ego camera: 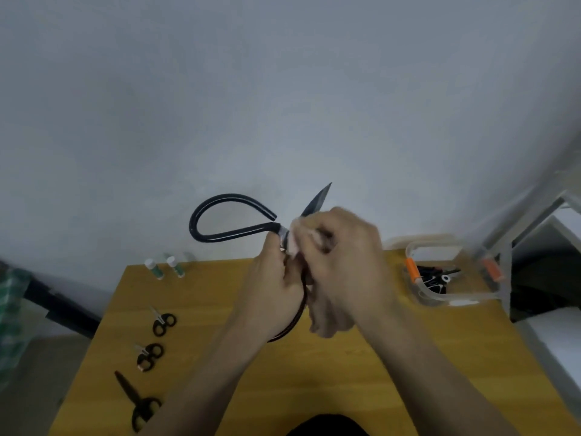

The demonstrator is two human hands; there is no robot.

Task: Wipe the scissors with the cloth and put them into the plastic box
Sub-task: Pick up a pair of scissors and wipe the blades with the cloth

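There is one camera, worn on the person's head. It looks forward and down from above, close to the two hands [314,272] held up in the middle. Below them lies the yellow wooden table [361,372], its near edge at the bottom of the view. The far half shows a plain grey wall [283,89]. The wide lens bends the edges at the sides.

We face a plain pale grey wall [283,89] under soft, even light. Below it we see a yellow-brown wooden table [361,366]. At the right stands a white shelf unit [547,234] with a grey frame; at the left, a dark bar [63,303] above a grey floor [37,372].
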